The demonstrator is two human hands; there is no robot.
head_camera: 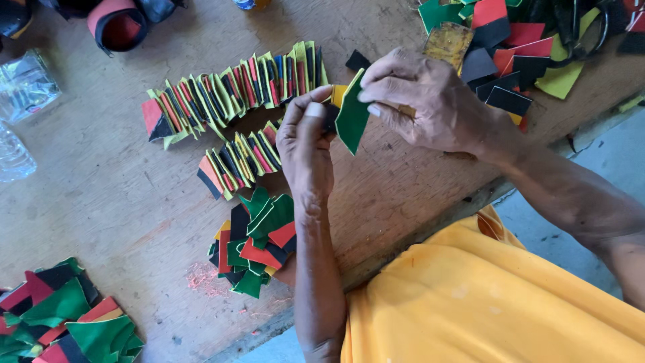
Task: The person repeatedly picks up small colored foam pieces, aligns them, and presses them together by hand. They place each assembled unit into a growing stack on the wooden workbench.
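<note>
So we're looking down at a big wooden worktop (121, 202) that's pretty much covered in little cut pieces of red, green, black and yellow material. The yellow shirt (484, 296) fills the bottom right corner.

Both our hands are up over the middle of the worktop. The right hand (430, 101) has its fingers (386, 91) pinched shut on a green piece (352, 115), holding it more or less on edge. The left hand (306, 144) is clenched right next to it, thumb pressed up against the same little bundle, and there's a yellow bit (339, 94) and something dark tucked in behind the green one. Can't really tell how many pieces are in that bundle, since the fingers hide most of it.

Behind the hands there's a long folded row (235, 91) of pieces standing on edge like an accordion, and a shorter row (242, 161) just below it, running in behind the left hand. A loose pile (259, 245) sits against the left forearm. Another loose heap (60, 323) is cut off at the bottom left corner, and a third heap (510, 60) lies top right, partly behind the right wrist.

A clear plastic bottle (13, 158) is cut off at the left edge, and something round and red-black (121, 27) sits top left; hard to say what.
</note>
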